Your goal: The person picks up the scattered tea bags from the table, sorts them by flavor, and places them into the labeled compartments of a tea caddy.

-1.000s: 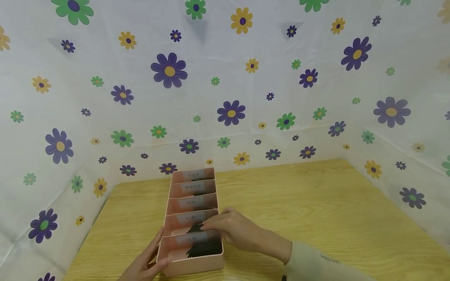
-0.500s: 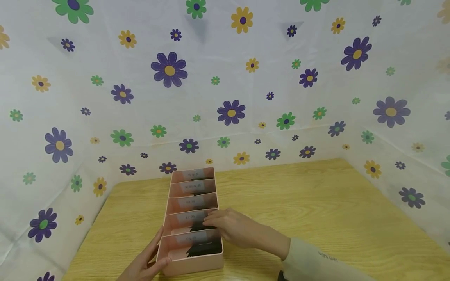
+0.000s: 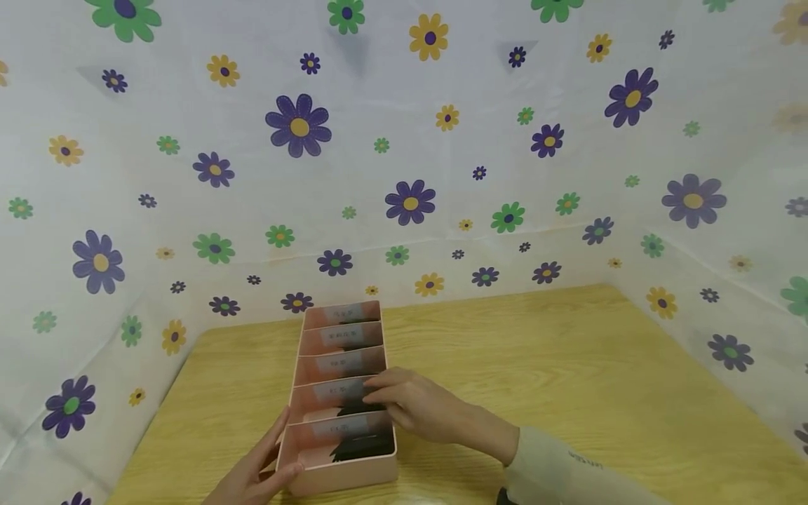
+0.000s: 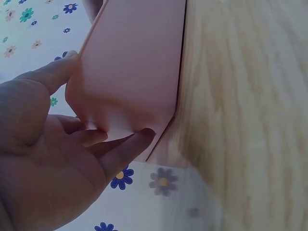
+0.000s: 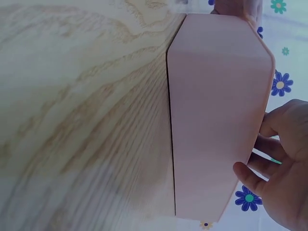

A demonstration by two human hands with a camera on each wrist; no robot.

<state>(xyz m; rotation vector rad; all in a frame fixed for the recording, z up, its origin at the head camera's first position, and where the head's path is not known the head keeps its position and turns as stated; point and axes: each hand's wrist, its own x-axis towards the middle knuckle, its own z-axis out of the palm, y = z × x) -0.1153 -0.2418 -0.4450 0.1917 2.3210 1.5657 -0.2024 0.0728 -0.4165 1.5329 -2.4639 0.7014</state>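
A long pink storage box (image 3: 334,478) with several compartments in a row stands on the table. Grey labels (image 3: 349,426) with small printed characters are on its dividers. Dark flat packets (image 3: 364,447) lie in the front compartment, and more dark packets (image 3: 352,409) show in the one behind it. My left hand (image 3: 252,466) holds the near left corner, thumb at the front and fingers along the left wall. My right hand (image 3: 416,407) reaches over the right rim into the second compartment from the front. Its visible fingers are extended and slightly apart; parts of the fingertips are hidden.
The wood-grain table (image 3: 536,365) extends to the right of the box. White cloth (image 3: 353,175) printed with flowers hangs behind it and on both sides. The box's far end stands close to the back cloth.
The right hand's fingers have lifted slightly and spread apart over the second compartment. The left hand keeps its hold on the box. The head view has shifted a little.
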